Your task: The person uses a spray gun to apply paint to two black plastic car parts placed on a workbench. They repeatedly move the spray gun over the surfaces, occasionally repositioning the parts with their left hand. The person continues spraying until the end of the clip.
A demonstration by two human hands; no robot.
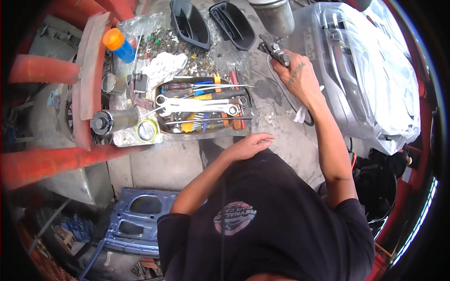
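Past the right edge of the table (236, 61), our right hand (298, 72) grips one spray gun (276, 51), long axis forward-left; our left hand (248, 146) extends, fingers empty.

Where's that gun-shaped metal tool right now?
In the head view, upper right of centre: the gun-shaped metal tool is in the person's right hand, just below the grey metal canister.
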